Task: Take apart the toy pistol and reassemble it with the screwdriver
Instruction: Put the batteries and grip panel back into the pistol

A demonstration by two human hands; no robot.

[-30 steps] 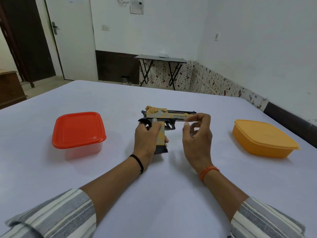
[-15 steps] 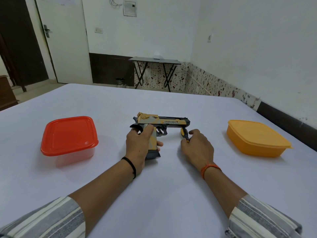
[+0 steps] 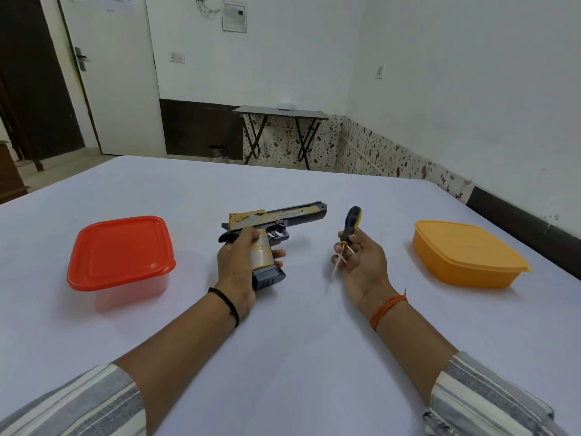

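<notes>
white table (image 3: 283, 357) in white-walled room, folding table (image 3: 281, 112) by far wall, left hand (image 3: 239, 265) gripping toy pistol (image 3: 273, 220), right hand (image 3: 361, 262) holding screwdriver (image 3: 350, 225)

screwdriver (image 3: 346, 236) tip blurred, sleeves (image 3: 481, 401) cropped
</notes>
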